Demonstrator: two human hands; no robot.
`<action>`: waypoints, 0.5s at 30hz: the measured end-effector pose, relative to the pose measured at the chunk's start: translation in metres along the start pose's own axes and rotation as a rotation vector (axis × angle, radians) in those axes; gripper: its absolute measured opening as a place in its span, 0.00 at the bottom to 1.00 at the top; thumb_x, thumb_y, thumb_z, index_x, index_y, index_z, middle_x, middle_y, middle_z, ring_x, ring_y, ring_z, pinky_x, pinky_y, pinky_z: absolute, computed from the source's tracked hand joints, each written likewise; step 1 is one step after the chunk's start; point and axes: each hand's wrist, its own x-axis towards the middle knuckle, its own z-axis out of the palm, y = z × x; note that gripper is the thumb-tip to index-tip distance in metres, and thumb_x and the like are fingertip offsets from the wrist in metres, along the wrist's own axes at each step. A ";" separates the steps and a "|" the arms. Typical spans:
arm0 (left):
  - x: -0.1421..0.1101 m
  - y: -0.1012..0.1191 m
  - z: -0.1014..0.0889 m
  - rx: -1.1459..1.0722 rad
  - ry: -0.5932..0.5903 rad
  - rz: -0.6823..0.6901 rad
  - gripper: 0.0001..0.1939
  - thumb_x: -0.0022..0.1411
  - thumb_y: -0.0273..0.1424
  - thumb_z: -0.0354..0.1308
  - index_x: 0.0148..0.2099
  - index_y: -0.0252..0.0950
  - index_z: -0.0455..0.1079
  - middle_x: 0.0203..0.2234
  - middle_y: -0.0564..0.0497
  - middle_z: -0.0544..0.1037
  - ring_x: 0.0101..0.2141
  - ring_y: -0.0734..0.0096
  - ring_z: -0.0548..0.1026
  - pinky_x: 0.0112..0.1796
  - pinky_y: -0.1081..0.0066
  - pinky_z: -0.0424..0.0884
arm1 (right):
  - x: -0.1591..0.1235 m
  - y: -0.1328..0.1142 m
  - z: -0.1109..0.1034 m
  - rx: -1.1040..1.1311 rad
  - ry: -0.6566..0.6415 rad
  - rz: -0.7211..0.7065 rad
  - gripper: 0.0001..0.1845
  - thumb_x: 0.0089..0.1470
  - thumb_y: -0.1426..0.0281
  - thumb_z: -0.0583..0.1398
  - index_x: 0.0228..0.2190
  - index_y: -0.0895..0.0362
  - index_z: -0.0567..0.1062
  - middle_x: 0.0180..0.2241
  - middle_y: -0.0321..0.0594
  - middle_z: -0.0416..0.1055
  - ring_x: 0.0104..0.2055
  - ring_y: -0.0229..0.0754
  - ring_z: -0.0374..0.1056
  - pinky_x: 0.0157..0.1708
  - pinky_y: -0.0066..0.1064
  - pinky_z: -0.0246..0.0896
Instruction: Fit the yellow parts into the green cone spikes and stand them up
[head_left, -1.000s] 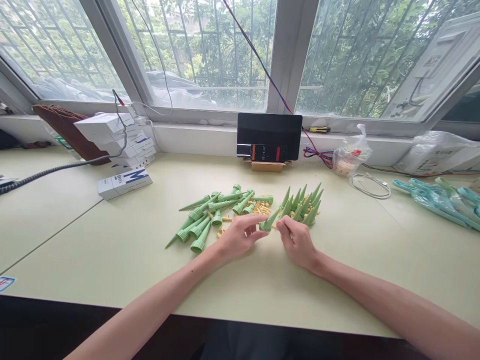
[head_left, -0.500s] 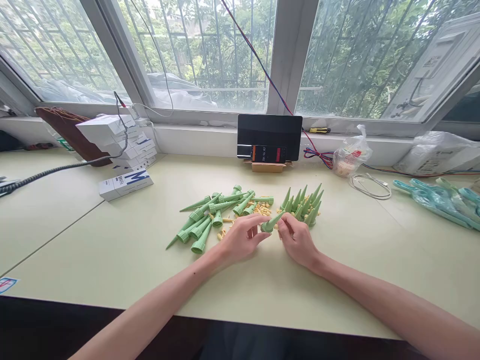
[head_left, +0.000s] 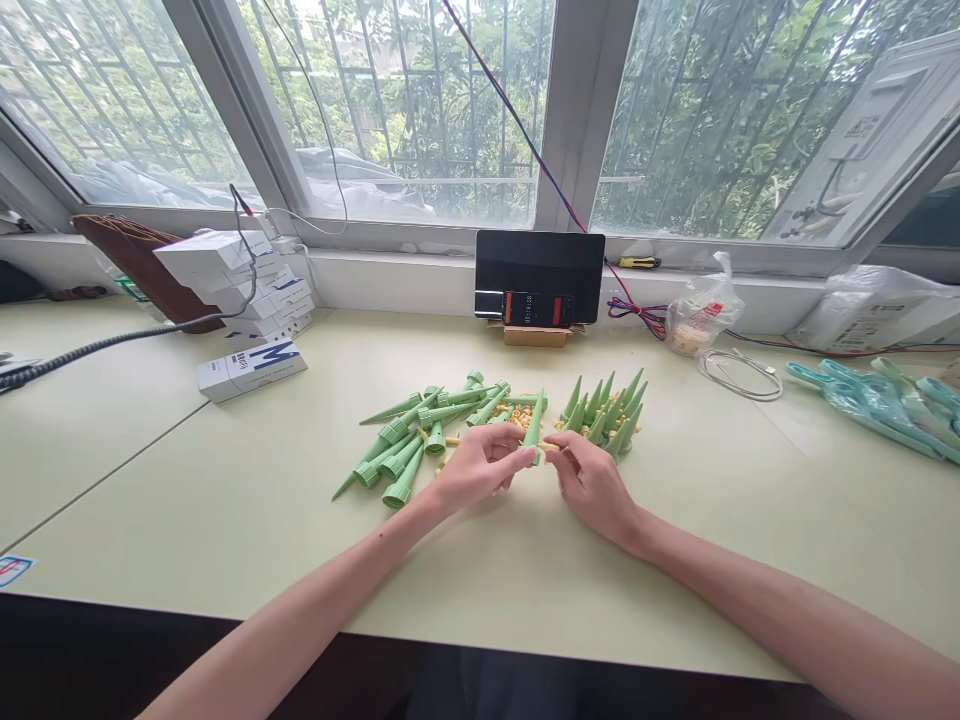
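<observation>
My left hand grips a green plastic spike near its wide lower end, the point tilted up. Close on the right, my right hand pinches a small yellow plastic piece against the spike's side; whether it sits in a hole there I cannot tell. Loose green spikes with ribbed caps lie in a heap beyond and left of my left hand. Small yellow pieces are scattered behind the held spike. Behind my right hand, several green spikes stand upright in a cluster, with yellow bits among them.
A phone showing a timer leans on a black screen at the back. White boxes are at the left. A bagged item, a coiled white cable and wrapped teal plastic items lie to the right.
The spike in my left hand has turned from leaning right to nearly upright. My right hand has the yellow piece at the spike's side, now visible.
</observation>
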 end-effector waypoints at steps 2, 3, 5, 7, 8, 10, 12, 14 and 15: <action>0.000 0.000 0.000 0.002 -0.007 0.001 0.20 0.61 0.44 0.61 0.44 0.32 0.71 0.31 0.49 0.75 0.20 0.80 0.65 0.20 0.75 0.62 | 0.000 0.000 0.000 0.005 -0.011 -0.008 0.12 0.67 0.66 0.51 0.38 0.57 0.71 0.28 0.37 0.70 0.24 0.37 0.64 0.27 0.29 0.59; 0.000 0.000 0.000 0.008 -0.009 0.004 0.20 0.61 0.44 0.61 0.45 0.32 0.71 0.30 0.49 0.75 0.20 0.80 0.65 0.20 0.75 0.63 | 0.000 0.000 -0.001 0.008 -0.018 -0.007 0.12 0.67 0.66 0.50 0.36 0.56 0.70 0.27 0.36 0.69 0.24 0.37 0.63 0.27 0.29 0.59; 0.000 0.001 0.000 0.031 -0.013 0.015 0.20 0.60 0.43 0.62 0.46 0.32 0.71 0.28 0.51 0.74 0.20 0.79 0.65 0.21 0.75 0.63 | 0.000 0.000 -0.001 0.018 -0.034 0.004 0.14 0.68 0.66 0.50 0.32 0.56 0.68 0.24 0.34 0.66 0.23 0.36 0.60 0.26 0.28 0.57; -0.001 0.002 0.000 0.066 -0.003 0.031 0.20 0.59 0.41 0.63 0.48 0.32 0.71 0.25 0.54 0.72 0.19 0.79 0.65 0.21 0.75 0.63 | 0.000 -0.001 -0.001 0.033 -0.052 0.015 0.15 0.68 0.66 0.49 0.29 0.55 0.66 0.22 0.33 0.63 0.22 0.35 0.58 0.26 0.28 0.56; -0.001 0.002 0.001 0.085 0.006 0.042 0.20 0.59 0.40 0.63 0.48 0.33 0.71 0.23 0.55 0.70 0.19 0.79 0.65 0.22 0.75 0.64 | 0.001 -0.001 -0.001 0.042 -0.058 0.017 0.16 0.68 0.66 0.49 0.28 0.55 0.65 0.22 0.32 0.62 0.22 0.35 0.57 0.25 0.28 0.55; -0.001 0.002 0.002 0.128 0.031 0.069 0.18 0.59 0.38 0.63 0.48 0.34 0.71 0.20 0.57 0.68 0.18 0.79 0.64 0.22 0.74 0.64 | 0.001 -0.001 -0.001 0.058 -0.062 0.018 0.16 0.68 0.66 0.48 0.27 0.55 0.63 0.21 0.32 0.61 0.22 0.35 0.56 0.25 0.28 0.54; -0.001 0.000 0.002 0.168 0.048 0.097 0.16 0.59 0.38 0.63 0.47 0.35 0.71 0.19 0.58 0.67 0.17 0.79 0.63 0.22 0.75 0.64 | 0.001 -0.001 -0.001 0.067 -0.063 0.019 0.17 0.68 0.66 0.48 0.27 0.55 0.62 0.21 0.31 0.59 0.21 0.35 0.55 0.24 0.28 0.53; -0.001 -0.002 0.002 0.197 0.047 0.107 0.15 0.60 0.38 0.62 0.47 0.36 0.71 0.20 0.58 0.68 0.17 0.79 0.65 0.21 0.75 0.64 | 0.001 -0.002 -0.001 0.071 -0.068 0.029 0.17 0.68 0.66 0.48 0.26 0.55 0.62 0.20 0.30 0.58 0.21 0.35 0.54 0.24 0.28 0.52; -0.001 -0.003 0.002 0.207 0.042 0.106 0.15 0.61 0.38 0.61 0.47 0.37 0.71 0.21 0.57 0.69 0.18 0.79 0.65 0.21 0.75 0.65 | 0.001 -0.002 -0.002 0.072 -0.071 0.034 0.17 0.68 0.65 0.48 0.26 0.55 0.62 0.20 0.30 0.58 0.21 0.35 0.54 0.24 0.28 0.52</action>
